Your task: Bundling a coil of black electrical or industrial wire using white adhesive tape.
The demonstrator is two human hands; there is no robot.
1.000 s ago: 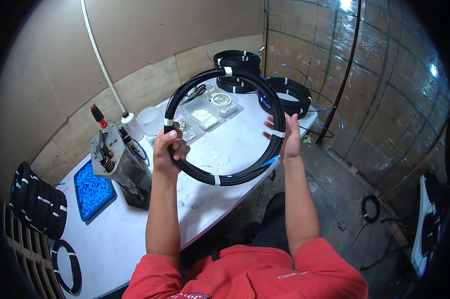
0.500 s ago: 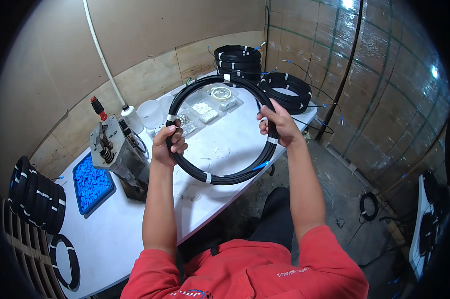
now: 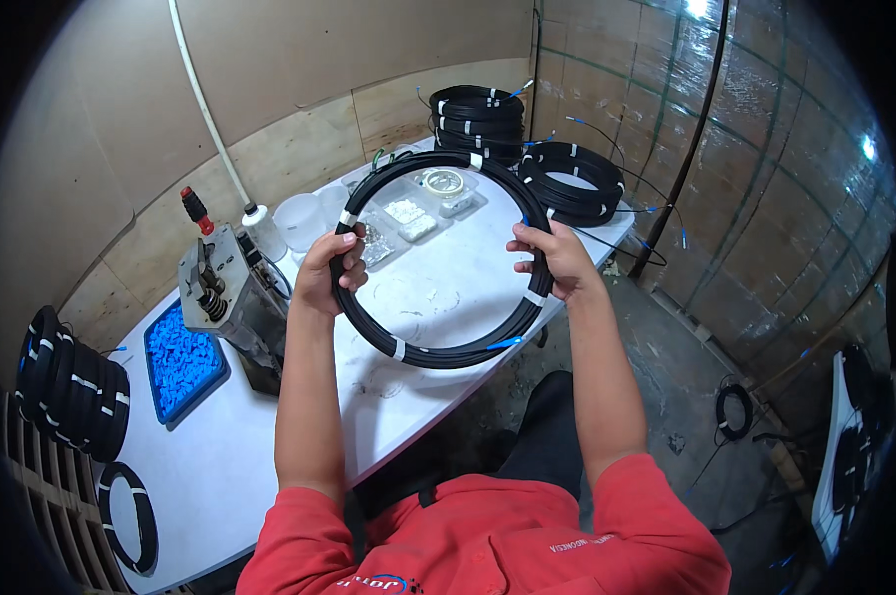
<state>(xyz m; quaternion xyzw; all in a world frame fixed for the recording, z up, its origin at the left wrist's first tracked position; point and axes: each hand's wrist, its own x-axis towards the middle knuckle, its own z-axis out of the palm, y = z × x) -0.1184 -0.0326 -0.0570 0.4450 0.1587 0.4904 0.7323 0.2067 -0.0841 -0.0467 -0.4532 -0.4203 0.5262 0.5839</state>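
A coil of black cable (image 3: 438, 357), bound at intervals with white tape, is held up over the white table by both hands. My left hand (image 3: 329, 270) wraps round the coil's left side, just below one of the tape bands. On the opposite side my right hand (image 3: 559, 260) grips it, thumb across the cable, above another band. A blue connector (image 3: 505, 343) lies along the lower right of the ring. Through the coil's opening show a clear tray of white pieces (image 3: 408, 220) and the tabletop.
Stacked cable coils (image 3: 477, 124) stand at the table's far end, another pile (image 3: 572, 188) beside them with loose ends sticking out. To the left are a metal hand press (image 3: 232, 288), a blue tray of blue parts (image 3: 182, 362), a white bottle (image 3: 261, 230) and more coils (image 3: 71, 387).
The coil has turned slightly counterclockwise as seen: its bottom tape and blue connector moved left, its top tape right. My right hand sits a little lower on it.
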